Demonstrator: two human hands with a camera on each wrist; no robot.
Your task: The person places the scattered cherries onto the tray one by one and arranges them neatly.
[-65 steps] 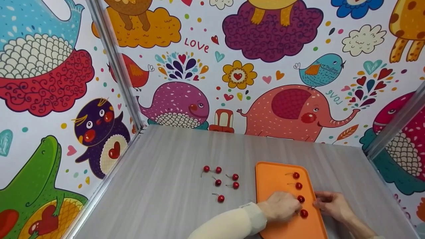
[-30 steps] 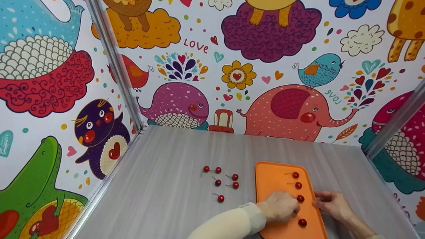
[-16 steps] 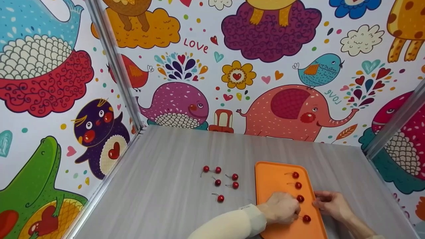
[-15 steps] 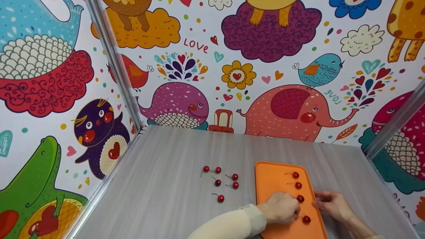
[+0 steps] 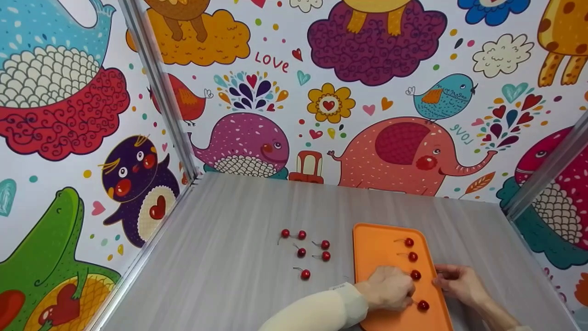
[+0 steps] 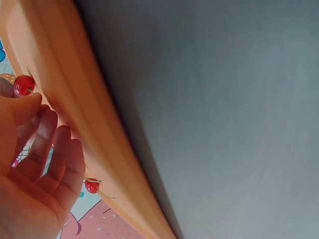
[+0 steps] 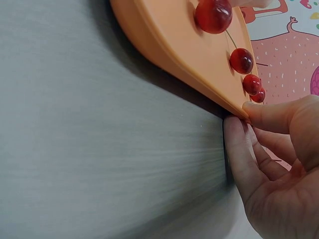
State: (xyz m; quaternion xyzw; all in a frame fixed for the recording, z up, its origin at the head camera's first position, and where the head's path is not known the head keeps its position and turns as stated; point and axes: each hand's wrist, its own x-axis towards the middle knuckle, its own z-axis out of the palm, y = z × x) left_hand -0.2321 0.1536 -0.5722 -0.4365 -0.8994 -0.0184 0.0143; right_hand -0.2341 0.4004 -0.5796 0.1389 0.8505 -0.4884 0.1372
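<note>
My left hand [image 5: 389, 287] reaches over the orange tray [image 5: 374, 248] and pinches the stem of the nearest red cherry [image 5: 423, 305] between thumb and finger. In the left wrist view that cherry [image 6: 24, 85] sits just past the thumb tip, while the other fingers are loosely bent. Three more cherries lie on the tray in a column along its right side, the closest of them a cherry [image 5: 415, 275] beside my left knuckles. My right hand [image 5: 464, 285] grips the tray's right edge, thumb on the rim and fingers below, as the right wrist view shows.
Left of the tray, several stemmed cherries [image 5: 301, 252] lie loose on the grey table [image 5: 229, 257]. Patterned wall panels [image 5: 257, 142] with metal corner posts [image 5: 158, 87] enclose the table at the back and sides.
The pinched cherry has shifted toward the tray's near end, swinging slightly left and then back right. My left hand barely moves, and the right keeps its grip on the edge.
</note>
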